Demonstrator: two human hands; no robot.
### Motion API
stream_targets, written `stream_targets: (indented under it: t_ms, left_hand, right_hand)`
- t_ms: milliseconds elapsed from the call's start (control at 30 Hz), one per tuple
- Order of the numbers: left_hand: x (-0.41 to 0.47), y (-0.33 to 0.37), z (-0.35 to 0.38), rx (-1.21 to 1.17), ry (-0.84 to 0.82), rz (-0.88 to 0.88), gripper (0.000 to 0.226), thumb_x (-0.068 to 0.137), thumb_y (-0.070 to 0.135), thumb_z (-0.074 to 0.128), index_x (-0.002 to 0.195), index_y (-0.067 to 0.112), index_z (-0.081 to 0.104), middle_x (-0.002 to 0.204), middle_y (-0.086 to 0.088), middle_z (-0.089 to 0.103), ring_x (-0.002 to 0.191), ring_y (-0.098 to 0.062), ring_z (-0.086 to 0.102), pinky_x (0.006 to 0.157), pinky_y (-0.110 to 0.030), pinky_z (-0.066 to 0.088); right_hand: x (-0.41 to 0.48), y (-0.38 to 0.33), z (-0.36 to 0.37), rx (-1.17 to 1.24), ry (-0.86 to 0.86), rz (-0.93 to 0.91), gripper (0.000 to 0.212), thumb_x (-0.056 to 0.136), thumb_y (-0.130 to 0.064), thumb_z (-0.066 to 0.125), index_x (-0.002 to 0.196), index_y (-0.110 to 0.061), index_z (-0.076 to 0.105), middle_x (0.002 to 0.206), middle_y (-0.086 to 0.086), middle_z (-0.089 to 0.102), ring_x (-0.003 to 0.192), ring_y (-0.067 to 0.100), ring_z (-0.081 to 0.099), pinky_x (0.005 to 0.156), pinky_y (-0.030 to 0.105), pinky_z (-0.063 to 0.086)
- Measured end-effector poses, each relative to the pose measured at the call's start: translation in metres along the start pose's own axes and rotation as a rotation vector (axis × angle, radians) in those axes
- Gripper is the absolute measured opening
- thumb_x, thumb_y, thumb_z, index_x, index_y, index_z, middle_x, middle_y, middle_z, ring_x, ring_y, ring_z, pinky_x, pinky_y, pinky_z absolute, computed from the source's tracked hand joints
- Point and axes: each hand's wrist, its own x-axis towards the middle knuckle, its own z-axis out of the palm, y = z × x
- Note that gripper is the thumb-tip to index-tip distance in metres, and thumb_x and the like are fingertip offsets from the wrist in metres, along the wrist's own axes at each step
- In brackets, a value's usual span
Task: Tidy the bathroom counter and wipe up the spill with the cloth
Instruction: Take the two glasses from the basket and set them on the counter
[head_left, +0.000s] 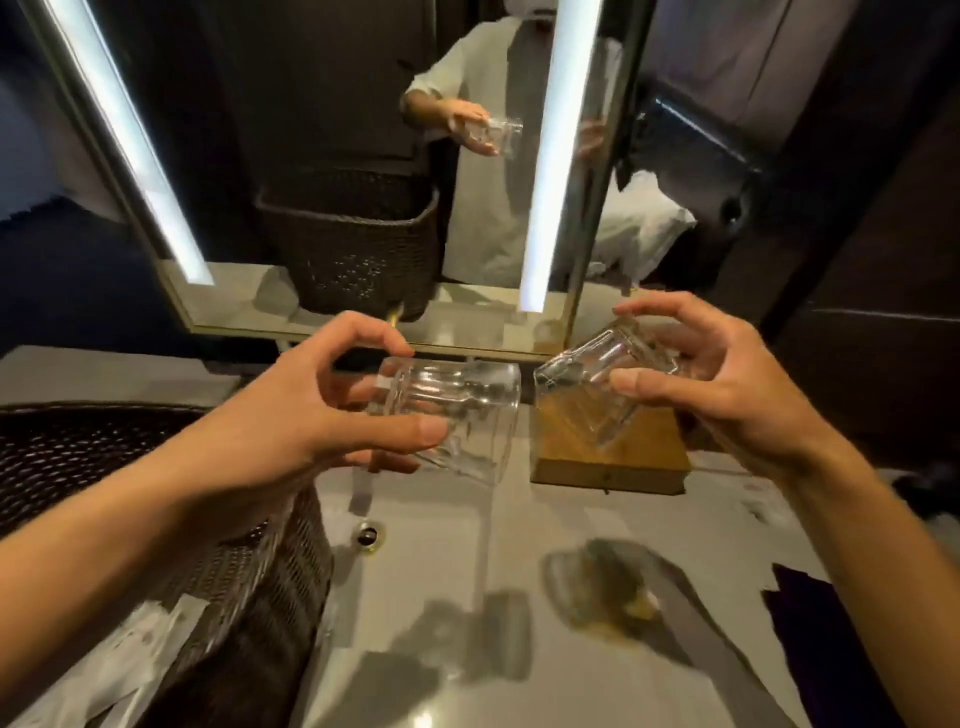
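Brown spill remains unwiped on the surface; left hand and right hand each grip a clear glass tumbler.

On the pale stone table, a dark woven wicker basket stands at the left, a square wooden block at the back right, a brownish liquid spill before it, and a wall mirror behind.

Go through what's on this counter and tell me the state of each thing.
Left glass: tipped sideways, empty, held in left hand.
Right glass: tilted, empty, held in right hand.
Wooden block: flat on counter.
Spill: brownish, not wiped.
Basket: upright.
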Motion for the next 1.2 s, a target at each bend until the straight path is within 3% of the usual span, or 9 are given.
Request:
stream_targets:
  t_ms: [167, 267, 433, 667, 833, 900, 1000, 1133, 1200]
  left_hand:
    - [0.049, -0.007, 0.103, 0.001, -0.063, -0.052, 0.063, 0.061, 0.014, 0.092, 0.116, 0.026, 0.064, 0.109, -0.013, 0.076, 0.098, -0.03, 0.075, 0.079, -0.037, 0.063]
    - [0.074, -0.015, 0.164, 0.002, -0.105, -0.063, 0.07, 0.053, 0.026, 0.094, 0.117, 0.031, 0.067, 0.118, -0.011, 0.073, 0.107, -0.03, 0.073, 0.085, -0.043, 0.061]
    - [0.109, -0.027, 0.254, -0.013, -0.106, -0.07, 0.066, 0.058, 0.023, 0.084, 0.12, 0.038, 0.066, 0.121, -0.005, 0.072, 0.107, -0.026, 0.072, 0.09, -0.046, 0.06]
    - [0.167, -0.058, 0.344, 0.066, -0.139, 0.016, 0.068, 0.078, 0.011, 0.078, 0.138, 0.034, 0.056, 0.117, 0.009, 0.066, 0.09, 0.004, 0.071, 0.067, -0.02, 0.06]
    - [0.223, -0.094, 0.385, 0.258, -0.187, 0.092, 0.068, 0.083, 0.018, 0.079, 0.142, 0.035, 0.051, 0.115, 0.014, 0.062, 0.086, 0.019, 0.063, 0.064, -0.003, 0.051]
    - [0.248, -0.116, 0.396, 0.359, -0.187, 0.126, 0.067, 0.082, 0.026, 0.081, 0.141, 0.04, 0.051, 0.128, 0.005, 0.058, 0.097, 0.003, 0.066, 0.075, -0.011, 0.057]
    - [0.282, -0.146, 0.413, 0.491, -0.199, 0.152, 0.07, 0.08, 0.033, 0.082, 0.141, 0.043, 0.05, 0.133, -0.002, 0.055, 0.111, -0.017, 0.063, 0.091, -0.041, 0.06]
    - [0.32, -0.176, 0.437, 0.549, -0.223, 0.169, 0.084, 0.074, 0.027, 0.087, 0.146, 0.03, 0.044, 0.139, -0.004, 0.059, 0.126, -0.023, 0.058, 0.105, -0.046, 0.051]
    - [0.335, -0.19, 0.447, 0.558, -0.227, 0.159, 0.084, 0.071, 0.022, 0.089, 0.143, 0.021, 0.048, 0.135, -0.005, 0.062, 0.125, -0.023, 0.059, 0.105, -0.042, 0.051]
  right_hand:
    - [-0.057, 0.034, -0.097, 0.01, 0.184, 0.035, 0.055, 0.073, -0.023, 0.082, 0.125, -0.028, 0.065, 0.119, 0.005, 0.071, 0.107, 0.026, 0.071, 0.084, 0.046, 0.061]
    - [-0.085, 0.054, -0.147, 0.03, 0.301, 0.061, 0.051, 0.075, -0.022, 0.08, 0.124, -0.029, 0.066, 0.118, 0.003, 0.071, 0.107, 0.023, 0.071, 0.082, 0.039, 0.062]
    - [-0.114, 0.092, -0.217, -0.02, 0.44, 0.102, 0.057, 0.076, -0.02, 0.082, 0.13, -0.023, 0.063, 0.118, 0.002, 0.071, 0.107, 0.016, 0.071, 0.085, 0.029, 0.06]
    - [-0.124, 0.161, -0.278, -0.135, 0.549, 0.188, 0.061, 0.077, -0.014, 0.085, 0.132, -0.025, 0.061, 0.12, -0.01, 0.067, 0.109, 0.003, 0.066, 0.094, 0.025, 0.056]
    - [-0.117, 0.22, -0.303, -0.21, 0.569, 0.278, 0.067, 0.075, -0.014, 0.086, 0.132, -0.034, 0.059, 0.126, -0.009, 0.063, 0.117, 0.01, 0.061, 0.101, 0.038, 0.054]
    - [-0.114, 0.241, -0.309, -0.227, 0.57, 0.319, 0.066, 0.078, -0.011, 0.084, 0.135, -0.031, 0.057, 0.121, -0.014, 0.061, 0.115, 0.007, 0.06, 0.102, 0.036, 0.053]
    - [-0.11, 0.275, -0.318, -0.29, 0.575, 0.361, 0.065, 0.08, -0.009, 0.082, 0.136, -0.028, 0.055, 0.123, -0.008, 0.06, 0.115, 0.011, 0.059, 0.102, 0.035, 0.052]
    - [-0.107, 0.32, -0.328, -0.287, 0.62, 0.443, 0.065, 0.082, -0.005, 0.078, 0.137, -0.029, 0.055, 0.134, -0.001, 0.056, 0.119, 0.012, 0.057, 0.095, 0.022, 0.052]
    - [-0.105, 0.34, -0.33, -0.281, 0.639, 0.474, 0.063, 0.083, -0.003, 0.076, 0.135, -0.031, 0.055, 0.136, -0.001, 0.054, 0.123, 0.013, 0.055, 0.1, 0.025, 0.051]
